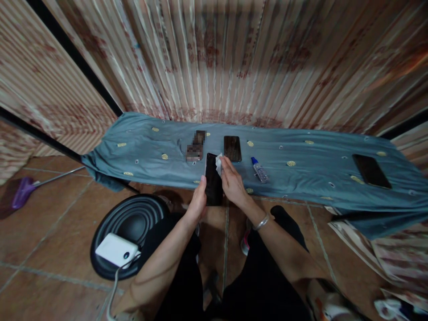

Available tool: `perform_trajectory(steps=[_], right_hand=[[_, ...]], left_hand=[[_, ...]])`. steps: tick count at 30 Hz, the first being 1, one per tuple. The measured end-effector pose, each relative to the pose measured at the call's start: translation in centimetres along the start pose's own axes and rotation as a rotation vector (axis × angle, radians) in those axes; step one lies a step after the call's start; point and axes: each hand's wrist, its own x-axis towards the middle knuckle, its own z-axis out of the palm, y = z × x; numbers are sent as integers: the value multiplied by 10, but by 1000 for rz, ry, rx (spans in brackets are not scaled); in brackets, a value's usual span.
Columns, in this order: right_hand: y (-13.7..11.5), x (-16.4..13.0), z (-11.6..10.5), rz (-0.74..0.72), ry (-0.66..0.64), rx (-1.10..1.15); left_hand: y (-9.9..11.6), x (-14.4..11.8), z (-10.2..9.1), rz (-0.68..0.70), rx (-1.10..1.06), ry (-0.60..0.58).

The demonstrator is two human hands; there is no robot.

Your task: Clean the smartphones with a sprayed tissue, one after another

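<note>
A seated person holds a dark phone (213, 185) above their lap, its long axis pointing away towards the blue-draped table (301, 178). The left hand (198, 201) grips its left edge, while the right hand (233, 183) pinches a white wipe (218, 163) against the phone's upper right corner.

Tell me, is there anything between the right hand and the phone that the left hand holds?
Yes. A small white wipe sits between the right hand and the dark phone, pressed near its top edge. The left hand grips the phone directly.
</note>
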Motion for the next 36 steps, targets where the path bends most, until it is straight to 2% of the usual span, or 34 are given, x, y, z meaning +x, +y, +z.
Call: perform_trajectory(steps=[2, 6, 10, 15, 25, 30, 36], right_hand=[[-5, -3, 2, -9, 6, -14], [-16, -14, 4, -58, -60, -82], [-29, -24, -2, -147, -117, -168], [-45, -33, -10, -216, -117, -248], [-63, -41, -31, -320, -81, -278], [-66, -42, -25, -398, -82, -237], [-71, -38, -14, -440, -92, -177]], left_hand=[[6, -4, 7, 30, -4, 13], [21, -8, 16, -17, -43, 57], [31, -7, 13, -41, -70, 107], [38, -6, 11, -73, -118, 148], [43, -14, 19, -63, -169, 116], [42, -17, 23, -39, -181, 93], [39, -21, 21, -87, -158, 103]])
